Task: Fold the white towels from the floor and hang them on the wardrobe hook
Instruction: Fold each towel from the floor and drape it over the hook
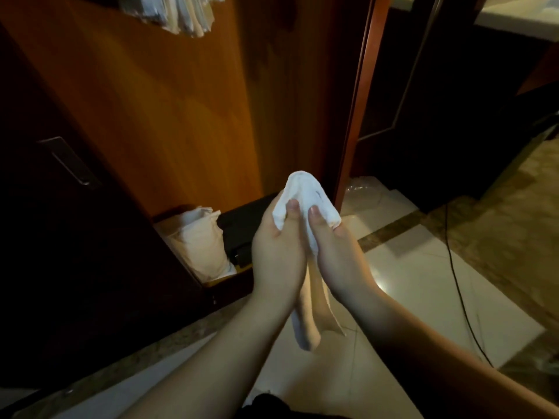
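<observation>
The white towel (305,198) is pinched between my two hands, held up in front of the wardrobe (169,110), its folded top humped over my thumbs and the loose tails hanging down between my wrists, well above the pale floor tiles (423,267). My left hand (276,255) is closed on the left side of the fold, thumb pressed on the cloth; my right hand (335,252) is closed on the right side the same way, the two hands almost touching.

To do this fold well, I judge I should keep both thumbs firm on the top crease, let the tails drop straight and even, and smooth them together so no corner sticks out, as one seems to on the right. Then the bundle should be narrow enough to go over the hook, which I cannot see from here. More white cloths (175,13) hang at the far top, presumably where this one belongs.
</observation>
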